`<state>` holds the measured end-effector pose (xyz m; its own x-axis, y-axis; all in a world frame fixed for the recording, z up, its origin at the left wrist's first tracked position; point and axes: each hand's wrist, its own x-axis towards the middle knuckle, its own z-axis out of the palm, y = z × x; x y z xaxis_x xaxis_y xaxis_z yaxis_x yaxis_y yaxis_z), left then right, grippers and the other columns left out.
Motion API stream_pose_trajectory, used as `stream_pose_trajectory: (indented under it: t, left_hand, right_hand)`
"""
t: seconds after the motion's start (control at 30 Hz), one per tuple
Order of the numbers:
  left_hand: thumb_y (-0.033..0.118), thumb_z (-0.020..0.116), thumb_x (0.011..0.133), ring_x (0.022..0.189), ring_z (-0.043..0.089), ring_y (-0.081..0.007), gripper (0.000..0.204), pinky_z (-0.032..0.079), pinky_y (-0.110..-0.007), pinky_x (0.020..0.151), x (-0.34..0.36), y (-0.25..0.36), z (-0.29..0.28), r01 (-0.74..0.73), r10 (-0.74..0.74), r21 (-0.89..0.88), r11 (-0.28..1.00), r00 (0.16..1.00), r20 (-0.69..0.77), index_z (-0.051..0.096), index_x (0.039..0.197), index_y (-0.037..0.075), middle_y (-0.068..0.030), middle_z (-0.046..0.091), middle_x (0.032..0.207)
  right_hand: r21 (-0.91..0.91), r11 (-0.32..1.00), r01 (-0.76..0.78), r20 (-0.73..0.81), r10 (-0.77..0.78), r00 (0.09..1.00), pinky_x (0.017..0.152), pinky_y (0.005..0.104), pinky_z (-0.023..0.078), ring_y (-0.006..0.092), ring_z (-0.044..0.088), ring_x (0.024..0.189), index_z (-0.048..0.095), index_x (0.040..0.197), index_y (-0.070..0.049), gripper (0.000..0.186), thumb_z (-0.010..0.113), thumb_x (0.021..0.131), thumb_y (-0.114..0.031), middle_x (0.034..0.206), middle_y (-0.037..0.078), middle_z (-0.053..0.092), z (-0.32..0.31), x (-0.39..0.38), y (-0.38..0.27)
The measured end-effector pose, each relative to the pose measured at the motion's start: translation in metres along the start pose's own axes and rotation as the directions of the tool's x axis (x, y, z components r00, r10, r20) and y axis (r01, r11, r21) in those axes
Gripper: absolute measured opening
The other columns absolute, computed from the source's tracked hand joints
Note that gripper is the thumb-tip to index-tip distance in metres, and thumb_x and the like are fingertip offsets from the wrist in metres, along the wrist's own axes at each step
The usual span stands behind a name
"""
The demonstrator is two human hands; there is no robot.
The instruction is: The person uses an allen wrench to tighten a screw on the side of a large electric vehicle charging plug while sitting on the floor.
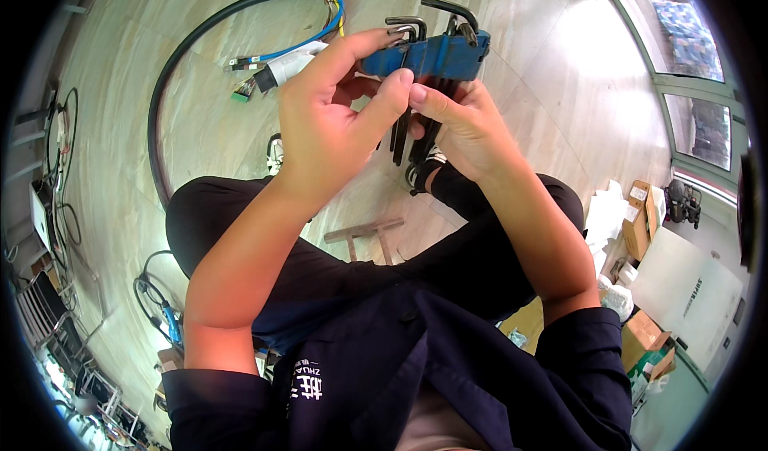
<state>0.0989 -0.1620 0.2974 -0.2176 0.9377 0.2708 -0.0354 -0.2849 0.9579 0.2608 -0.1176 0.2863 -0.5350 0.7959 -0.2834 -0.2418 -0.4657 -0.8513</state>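
Above my knees, both hands hold a hex key set in a blue holder [448, 56]. Several dark metal keys stand in it, their bent short ends on top and long shafts pointing down. My left hand [340, 119] grips the holder's left end, index finger on top beside a bent key and thumb along the front. From the right, my right hand [472, 131] closes on the shafts just under the holder, its thumb tip touching the left thumb. Most of the right fingers are hidden behind the keys.
A thick black cable [162, 91] curves over the floor at the left, with blue and yellow wires and a grey-white connector [292, 65]. A wooden stool [364, 231] shows between my legs. Cardboard boxes [640, 219] and a white panel [688, 291] stand at right.
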Motion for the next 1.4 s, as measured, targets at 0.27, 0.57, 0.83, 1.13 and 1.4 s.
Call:
stream_pose_trajectory:
  t: [0.27, 0.57, 0.83, 1.13, 1.4]
  left_hand:
    - [0.001, 0.07, 0.085, 0.078, 0.063, -0.0091, 0.031, 0.053, -0.022, 0.064, -0.002, 0.002, 0.0, -0.065, 0.063, 0.051, 0.997, 0.997, 0.033, 0.065, 0.115, -0.004, -0.0104, 0.067, 0.103]
    - [-0.002, 0.068, 0.086, 0.091, 0.063, -0.0121, 0.034, 0.056, -0.024, 0.07, -0.003, 0.005, -0.003, -0.067, 0.066, 0.019, 0.998, 0.996, 0.059, 0.062, 0.119, -0.005, -0.0126, 0.066, 0.111]
    - [0.0, 0.07, 0.084, 0.073, 0.066, -0.0105, 0.03, 0.056, -0.022, 0.059, -0.002, 0.001, 0.001, -0.103, 0.103, 0.01, 0.995, 0.995, 0.001, 0.066, 0.113, -0.003, -0.0112, 0.069, 0.098]
    - [0.004, 0.069, 0.087, 0.08, 0.065, -0.0104, 0.03, 0.056, -0.024, 0.064, -0.001, 0.008, -0.004, 0.045, -0.046, 0.043, 0.998, 0.998, 0.035, 0.064, 0.116, -0.002, -0.0103, 0.068, 0.102]
    - [0.008, 0.065, 0.091, 0.084, 0.06, -0.0092, 0.032, 0.053, -0.023, 0.063, 0.004, -0.006, -0.012, 0.155, -0.156, 0.043, 0.987, 0.987, 0.031, 0.059, 0.122, 0.0, -0.006, 0.065, 0.101]
  right_hand:
    - [0.108, 0.991, -0.079, 0.1, 0.068, 0.993, 0.061, 0.0249, 0.044, 0.0081, 0.059, 0.083, 0.066, 0.107, -0.01, 0.022, 0.071, 0.089, -0.022, 0.095, -0.002, 0.066, -0.002, -0.002, 0.002]
    - [0.128, 0.987, -0.094, 0.142, 0.076, 0.987, 0.061, 0.0252, 0.044, 0.0082, 0.059, 0.084, 0.066, 0.107, -0.011, 0.021, 0.07, 0.09, -0.023, 0.096, -0.002, 0.067, -0.002, 0.0, 0.004]
    - [0.13, 0.988, -0.088, 0.134, 0.071, 0.988, 0.061, 0.0254, 0.044, 0.0084, 0.059, 0.083, 0.066, 0.107, -0.011, 0.021, 0.071, 0.089, -0.023, 0.095, -0.002, 0.067, -0.004, 0.0, 0.006]
    - [0.062, 0.998, -0.024, 0.07, 0.019, 0.997, 0.063, 0.0258, 0.045, 0.0083, 0.059, 0.085, 0.066, 0.106, -0.011, 0.02, 0.071, 0.089, -0.021, 0.095, -0.002, 0.066, -0.001, 0.0, 0.001]
    - [0.076, 0.996, -0.047, 0.02, 0.046, 0.999, 0.07, 0.0288, 0.048, 0.0116, 0.06, 0.091, 0.065, 0.11, -0.009, 0.021, 0.066, 0.093, -0.022, 0.102, 0.0, 0.065, -0.005, -0.002, 0.005]
